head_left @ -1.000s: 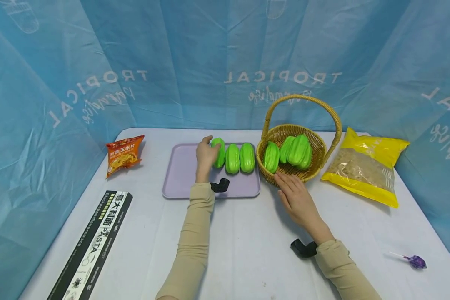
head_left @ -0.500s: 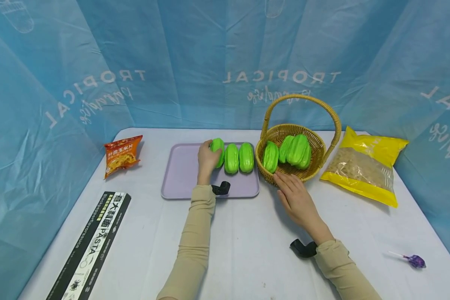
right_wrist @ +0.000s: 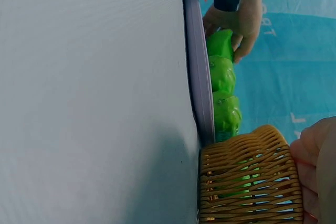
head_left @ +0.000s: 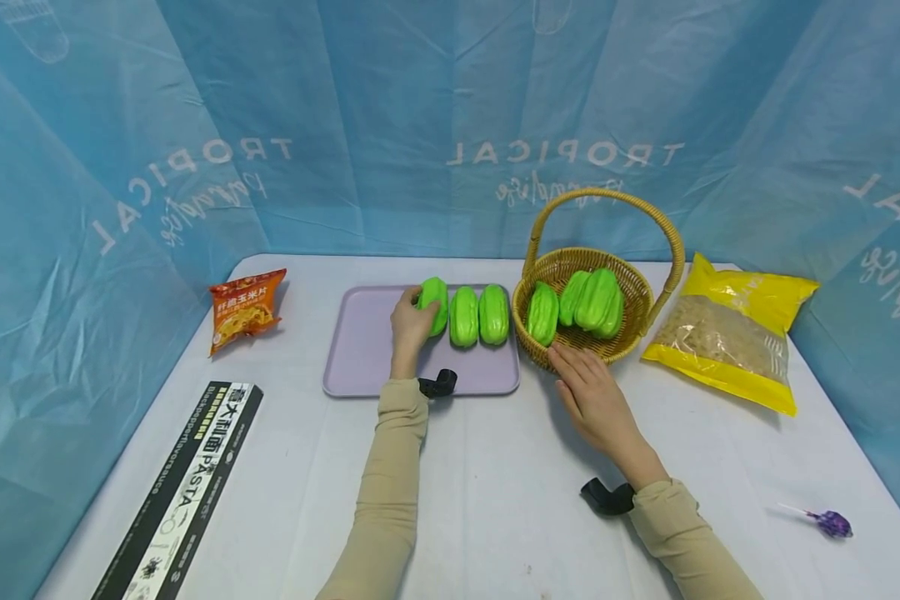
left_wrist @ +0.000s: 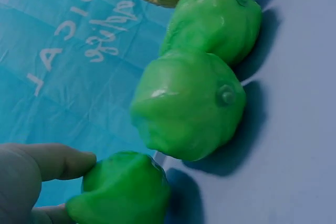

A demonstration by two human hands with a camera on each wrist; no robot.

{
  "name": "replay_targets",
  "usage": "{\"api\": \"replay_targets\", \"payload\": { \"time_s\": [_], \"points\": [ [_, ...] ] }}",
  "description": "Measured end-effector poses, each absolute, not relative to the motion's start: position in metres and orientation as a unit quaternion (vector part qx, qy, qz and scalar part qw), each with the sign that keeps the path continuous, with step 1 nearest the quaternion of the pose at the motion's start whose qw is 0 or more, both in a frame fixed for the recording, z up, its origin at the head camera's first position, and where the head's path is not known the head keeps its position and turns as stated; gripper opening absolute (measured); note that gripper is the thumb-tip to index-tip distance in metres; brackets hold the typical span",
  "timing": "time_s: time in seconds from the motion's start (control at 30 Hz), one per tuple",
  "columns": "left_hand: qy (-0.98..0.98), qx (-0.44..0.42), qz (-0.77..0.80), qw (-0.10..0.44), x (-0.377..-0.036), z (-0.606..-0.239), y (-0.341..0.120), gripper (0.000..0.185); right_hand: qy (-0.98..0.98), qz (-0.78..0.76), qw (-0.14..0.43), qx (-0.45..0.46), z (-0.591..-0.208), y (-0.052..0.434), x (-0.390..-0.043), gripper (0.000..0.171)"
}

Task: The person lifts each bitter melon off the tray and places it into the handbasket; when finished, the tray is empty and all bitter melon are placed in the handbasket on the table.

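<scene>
- Green gourds, three of them, lay in a row on the far right part of the lilac tray (head_left: 360,350); the left gourd (head_left: 435,304) sat in the grip of the left hand (head_left: 408,321), whose thumb and fingers curled round it.
- From the left wrist view that left gourd (left_wrist: 123,190) showed low in the frame with a fingertip against its top, and the middle gourd (left_wrist: 189,103) and the right gourd (left_wrist: 218,19) lay beyond it on the tray.
- Beside the tray's right edge stood the wicker basket (head_left: 630,287) with its tall arched handle, holding three more green gourds (head_left: 581,304).
- The right hand (head_left: 592,396) lay flat on the white table (head_left: 495,483), fingers straight and relaxed, gripping nothing, its fingertips just at the near wall of the basket.
- Right of the basket lay a yellow bag (head_left: 727,333); an orange snack packet (head_left: 246,307) lay left of the tray, a black pasta box (head_left: 187,487) near the left front edge, and a purple lollipop (head_left: 828,522) at the far right.
</scene>
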State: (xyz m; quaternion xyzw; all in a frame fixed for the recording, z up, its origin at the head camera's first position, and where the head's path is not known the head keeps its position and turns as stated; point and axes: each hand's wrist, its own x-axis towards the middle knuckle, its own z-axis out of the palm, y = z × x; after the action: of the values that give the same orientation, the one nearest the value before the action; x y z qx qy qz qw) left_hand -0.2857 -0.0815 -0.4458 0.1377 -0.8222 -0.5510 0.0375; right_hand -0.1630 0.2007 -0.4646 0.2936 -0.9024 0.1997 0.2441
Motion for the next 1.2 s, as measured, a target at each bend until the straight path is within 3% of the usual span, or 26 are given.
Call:
{"api": "replay_targets", "payload": {
  "time_s": [0.43, 0.83, 1.2],
  "points": [
    [-0.779, 0.108, -0.617, 0.030, -0.274, -0.423, -0.079, 0.052, -0.903, 0.203, 0.243, 0.291, -0.465, 0.201, -0.161, 0.047],
    [-0.728, 0.023, -0.685, -0.010, -0.260, -0.392, -0.053, 0.045, -0.899, 0.206, 0.250, 0.296, -0.466, 0.201, -0.163, 0.046],
    [-0.721, -0.048, -0.689, -0.054, -0.253, -0.387, -0.018, 0.034, -0.902, 0.207, 0.242, 0.291, -0.465, 0.201, -0.163, 0.048]
  ]
}}
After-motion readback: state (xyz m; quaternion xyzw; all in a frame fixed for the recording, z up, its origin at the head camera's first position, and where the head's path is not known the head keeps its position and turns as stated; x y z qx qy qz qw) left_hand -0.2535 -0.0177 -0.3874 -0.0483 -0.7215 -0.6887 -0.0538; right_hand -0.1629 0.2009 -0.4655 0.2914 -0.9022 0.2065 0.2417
